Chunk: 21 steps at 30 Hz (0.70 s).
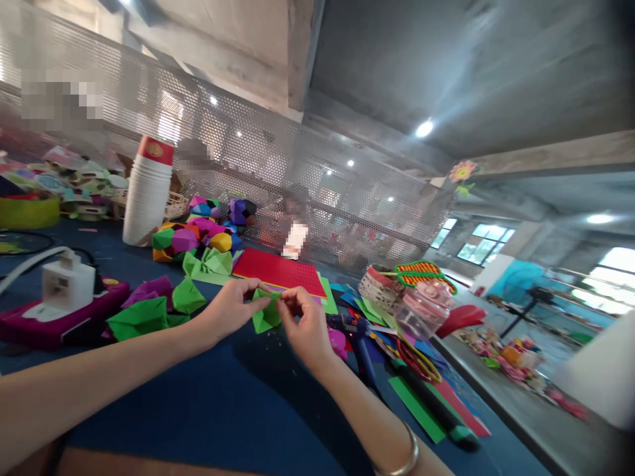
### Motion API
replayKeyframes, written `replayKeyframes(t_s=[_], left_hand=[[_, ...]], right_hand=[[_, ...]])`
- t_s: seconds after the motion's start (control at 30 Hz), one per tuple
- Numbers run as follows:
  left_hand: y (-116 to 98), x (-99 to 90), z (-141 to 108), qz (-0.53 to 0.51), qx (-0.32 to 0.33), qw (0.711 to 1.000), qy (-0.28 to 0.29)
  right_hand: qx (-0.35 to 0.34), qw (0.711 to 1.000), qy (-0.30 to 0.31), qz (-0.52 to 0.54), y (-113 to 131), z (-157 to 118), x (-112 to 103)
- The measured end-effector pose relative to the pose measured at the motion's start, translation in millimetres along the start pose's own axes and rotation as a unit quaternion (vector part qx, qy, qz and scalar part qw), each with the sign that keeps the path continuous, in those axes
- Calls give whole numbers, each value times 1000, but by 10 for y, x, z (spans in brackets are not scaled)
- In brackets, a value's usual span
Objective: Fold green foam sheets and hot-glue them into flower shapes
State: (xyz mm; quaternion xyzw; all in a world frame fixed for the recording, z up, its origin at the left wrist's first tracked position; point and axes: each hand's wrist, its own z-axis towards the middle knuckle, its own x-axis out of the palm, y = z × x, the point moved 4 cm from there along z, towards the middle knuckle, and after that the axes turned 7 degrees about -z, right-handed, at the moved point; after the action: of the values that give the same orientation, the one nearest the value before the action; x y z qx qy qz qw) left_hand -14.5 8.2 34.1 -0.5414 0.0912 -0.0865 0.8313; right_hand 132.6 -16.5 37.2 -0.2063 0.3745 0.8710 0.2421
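A small piece of folded green paper [266,315] is held up between both hands over the dark blue table [208,410]. My left hand [237,309] pinches its left upper edge with thumb and fingers. On the other side, my right hand [306,327] grips the right edge between thumb and forefinger. To the left lie several folded green paper pieces [141,319] and a purple folded paper piece [151,291]. Behind my hands rests a stack of coloured paper with a red sheet [280,270] on top. A blue glue gun [361,344] lies beside my right hand.
At left stand a purple power strip [112,297] with a white charger [68,285] and stacked paper cups [147,198]. Multicoloured paper balls [183,239] sit behind. Right are scissors [419,360], a black-handled tool [431,400], a clear jar [421,311] and a basket [380,289].
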Motion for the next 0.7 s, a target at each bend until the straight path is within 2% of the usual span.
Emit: replayKeyframes(t_s=[0.27,0.57,0.7], left_hand=[[12,40,-24,-36,-39,998,41],[-34,25,-33,-28,-44,998,47],[-41,26,-42,-34,-44,997,47]], right_hand=[[-3,1000,-20,-1,-4,1,-9],[8,1000,-8,15,-5,3,-6],[-19,999,-23,-24,18,-10,-24]])
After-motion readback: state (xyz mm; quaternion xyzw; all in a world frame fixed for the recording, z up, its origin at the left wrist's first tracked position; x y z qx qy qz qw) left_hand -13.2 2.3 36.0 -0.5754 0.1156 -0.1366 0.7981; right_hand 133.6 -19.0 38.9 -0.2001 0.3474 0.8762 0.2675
